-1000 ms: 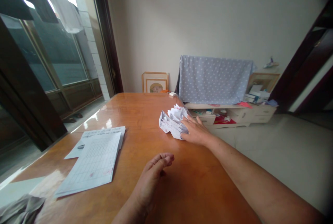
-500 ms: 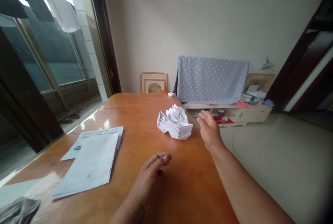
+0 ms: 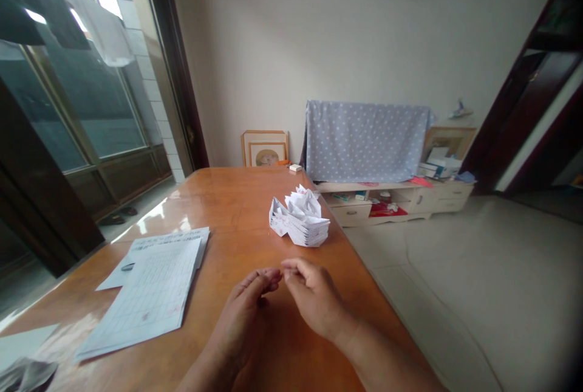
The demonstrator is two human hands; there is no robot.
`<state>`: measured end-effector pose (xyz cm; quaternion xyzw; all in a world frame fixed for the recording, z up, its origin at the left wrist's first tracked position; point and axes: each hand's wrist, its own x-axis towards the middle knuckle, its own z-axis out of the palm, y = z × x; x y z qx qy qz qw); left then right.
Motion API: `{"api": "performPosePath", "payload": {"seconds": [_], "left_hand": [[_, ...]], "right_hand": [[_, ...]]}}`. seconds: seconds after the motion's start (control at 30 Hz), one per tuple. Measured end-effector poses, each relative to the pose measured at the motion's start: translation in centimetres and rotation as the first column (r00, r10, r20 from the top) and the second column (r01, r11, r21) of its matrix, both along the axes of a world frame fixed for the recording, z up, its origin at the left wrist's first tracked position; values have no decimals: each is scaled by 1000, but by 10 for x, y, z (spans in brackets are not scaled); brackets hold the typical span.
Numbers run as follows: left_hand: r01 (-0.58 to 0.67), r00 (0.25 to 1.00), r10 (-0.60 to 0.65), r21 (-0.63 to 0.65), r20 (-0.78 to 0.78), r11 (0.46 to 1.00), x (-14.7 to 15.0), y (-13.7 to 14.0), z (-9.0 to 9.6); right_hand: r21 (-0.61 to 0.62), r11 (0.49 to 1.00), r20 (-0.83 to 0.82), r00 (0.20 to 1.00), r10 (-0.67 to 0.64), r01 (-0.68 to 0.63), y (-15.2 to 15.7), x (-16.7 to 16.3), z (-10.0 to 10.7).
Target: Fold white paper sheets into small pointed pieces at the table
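Observation:
My left hand [image 3: 252, 287] is just above the near part of the brown table [image 3: 228, 197], its fingers curled in against the thumb and nothing visible in them. Facing it, my right hand [image 3: 314, 292] is loosely bent, with thumb and fingers a little apart and no object showing between them. The fingertips of both hands nearly meet. Just beyond them stands a folded-paper piece [image 3: 303, 222], white with printed lines, made of several nested pointed units.
Lined paper sheets [image 3: 150, 288] lie at the left, with a small dark object [image 3: 128, 267] on them. A grey cloth [image 3: 27, 374] is at the near left corner. A small white box [image 3: 295, 168] sits at the far edge. Beyond stands a low cabinet [image 3: 419, 200] under a dotted cloth [image 3: 364, 143].
My right hand has come back from beside the folded-paper piece, moving left and nearer, to my left hand. My left hand stays curled over nearly the same spot. The view has shifted slightly.

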<state>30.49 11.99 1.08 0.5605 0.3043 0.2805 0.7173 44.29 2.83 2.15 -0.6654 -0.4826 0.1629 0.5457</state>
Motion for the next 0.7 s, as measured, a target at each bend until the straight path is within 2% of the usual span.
{"api": "performPosePath", "payload": {"seconds": [0.17,0.37,0.53,0.7], "left_hand": [[-80,996,80,-20,39,997,-1,8,-4],[-186,982,186,20,0,982,-3,19,-5],[-223,974,226,76,-24,972,-4,22,-1],[-231,968,243,156,-63,960,-6,24,4]], "right_hand": [[-78,996,205,977,49,-34,-9,-16,-3],[-165,984,344,931,123,-69,-14,-22,-5],[-250,959,414,882,227,-130,-18,-23,-6],[-272,945,438,851,289,-181,-22,-23,-1]]}}
